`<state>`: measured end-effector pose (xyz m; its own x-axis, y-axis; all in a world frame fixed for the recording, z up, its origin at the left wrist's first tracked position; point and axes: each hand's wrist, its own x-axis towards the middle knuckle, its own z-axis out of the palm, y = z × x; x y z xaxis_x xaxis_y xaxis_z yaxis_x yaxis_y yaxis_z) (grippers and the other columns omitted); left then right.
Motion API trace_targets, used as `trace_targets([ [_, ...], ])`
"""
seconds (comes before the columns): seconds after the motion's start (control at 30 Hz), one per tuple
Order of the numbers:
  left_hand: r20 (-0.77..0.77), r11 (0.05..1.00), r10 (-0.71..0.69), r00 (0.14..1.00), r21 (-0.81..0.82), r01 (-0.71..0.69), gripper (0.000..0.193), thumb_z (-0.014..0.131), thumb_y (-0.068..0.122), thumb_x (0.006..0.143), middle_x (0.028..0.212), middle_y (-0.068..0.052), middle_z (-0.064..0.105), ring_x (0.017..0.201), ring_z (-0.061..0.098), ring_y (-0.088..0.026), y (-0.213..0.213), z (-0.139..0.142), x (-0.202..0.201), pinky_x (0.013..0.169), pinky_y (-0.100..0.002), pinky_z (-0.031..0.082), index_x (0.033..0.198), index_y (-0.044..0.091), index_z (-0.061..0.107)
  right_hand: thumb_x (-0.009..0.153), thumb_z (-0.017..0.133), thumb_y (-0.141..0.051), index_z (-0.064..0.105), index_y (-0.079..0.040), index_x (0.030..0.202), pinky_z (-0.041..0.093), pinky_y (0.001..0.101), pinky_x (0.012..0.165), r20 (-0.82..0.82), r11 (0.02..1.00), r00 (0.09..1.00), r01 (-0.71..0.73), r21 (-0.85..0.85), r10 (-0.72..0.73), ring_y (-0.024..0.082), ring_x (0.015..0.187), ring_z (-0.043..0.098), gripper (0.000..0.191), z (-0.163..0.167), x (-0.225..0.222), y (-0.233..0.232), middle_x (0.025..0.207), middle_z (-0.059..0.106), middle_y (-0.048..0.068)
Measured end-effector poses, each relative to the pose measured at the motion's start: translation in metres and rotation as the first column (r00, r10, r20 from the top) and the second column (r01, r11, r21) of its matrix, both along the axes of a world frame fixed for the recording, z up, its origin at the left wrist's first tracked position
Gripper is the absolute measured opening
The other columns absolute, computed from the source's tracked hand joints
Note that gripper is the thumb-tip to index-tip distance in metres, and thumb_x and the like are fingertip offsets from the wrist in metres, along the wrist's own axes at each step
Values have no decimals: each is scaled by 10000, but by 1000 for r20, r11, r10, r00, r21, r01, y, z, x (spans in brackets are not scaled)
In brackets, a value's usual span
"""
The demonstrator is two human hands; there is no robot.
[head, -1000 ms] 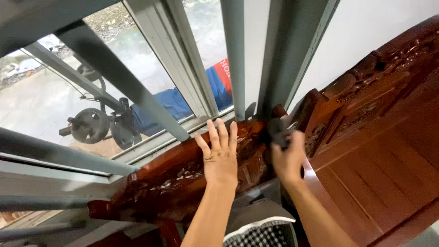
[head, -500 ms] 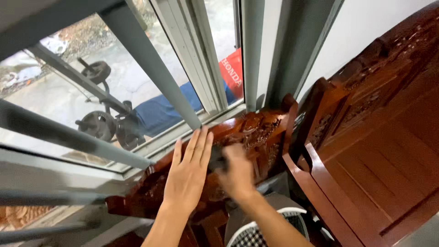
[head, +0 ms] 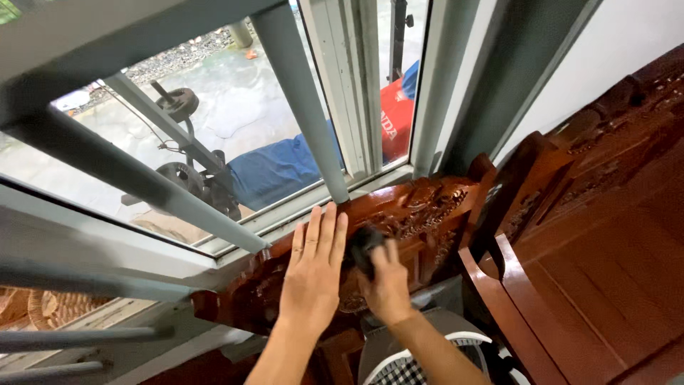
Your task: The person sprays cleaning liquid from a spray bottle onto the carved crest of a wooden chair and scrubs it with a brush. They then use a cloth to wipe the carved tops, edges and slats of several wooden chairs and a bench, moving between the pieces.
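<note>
My left hand lies flat, fingers together, on the carved back of a dark red wooden chair under the window. My right hand is beside it, closed around a small dark object pressed against the carving. I cannot tell what the dark object is; most of it is hidden by my fingers.
Grey window bars cross in front of the glass above the chair. More carved red wooden furniture fills the right side. A checked black-and-white cushion sits below my arms. Outside are weight plates and blue and red covers.
My right hand has moved left along the carved chair back, from the right post to next to my left hand. The view has shifted closer to the window.
</note>
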<state>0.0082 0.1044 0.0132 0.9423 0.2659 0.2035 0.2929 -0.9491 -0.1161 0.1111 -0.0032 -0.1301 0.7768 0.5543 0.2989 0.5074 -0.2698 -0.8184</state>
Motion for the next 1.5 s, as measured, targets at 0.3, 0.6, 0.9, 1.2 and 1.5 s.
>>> trace_targets([
  [0.3, 155, 995, 100, 983, -34, -96, 765, 457, -33, 841, 1649, -254, 202, 1540, 212, -351, 32, -16, -46, 1261, -443, 162, 1561, -81, 205, 847, 753, 43, 446, 9, 1218, 474, 521, 892, 81, 816, 814, 578, -16, -575, 391, 1010, 545, 482, -38, 117, -57, 1181, 475, 212],
  [0.6, 71, 984, 174, 982, 36, -177, 734, 471, 35, 893, 1658, -229, 185, 1543, 194, -326, 40, -37, -49, 1266, -422, 157, 1573, -46, 205, 797, 719, 33, 517, -84, 1183, 598, 415, 693, -30, 967, 967, 252, -31, -253, 338, 1011, 618, 451, -20, -50, 42, 1122, 504, 156],
  [0.9, 69, 989, 148, 987, -7, -148, 742, 449, 62, 884, 1661, -226, 181, 1546, 190, -321, 42, -30, -51, 1264, -422, 154, 1572, -49, 195, 779, 742, -2, 580, -44, 1122, 539, 482, 801, -139, 993, 984, -108, 49, 114, 456, 994, 624, 382, -12, -116, 64, 1093, 569, 200],
  [1.2, 184, 963, 241, 953, -168, -212, 793, 495, 21, 817, 1640, -289, 178, 1537, 183, -397, 9, -61, -88, 1243, -551, 141, 1550, -74, 206, 886, 676, 25, 469, -4, 1210, 527, 449, 887, -64, 938, 953, 303, 170, -297, 347, 1003, 585, 386, -14, -65, 55, 1121, 525, 181],
  [1.5, -48, 285, 846, 530, -800, -527, 968, 615, 29, 850, 1688, -205, 96, 1540, 151, -397, -28, -107, -135, 1186, -468, 231, 1644, 83, 64, 821, 725, -48, 538, -60, 1141, 611, 410, 795, -84, 990, 986, -141, 23, 142, 353, 1032, 645, 371, 15, -75, 55, 1160, 481, 174],
])
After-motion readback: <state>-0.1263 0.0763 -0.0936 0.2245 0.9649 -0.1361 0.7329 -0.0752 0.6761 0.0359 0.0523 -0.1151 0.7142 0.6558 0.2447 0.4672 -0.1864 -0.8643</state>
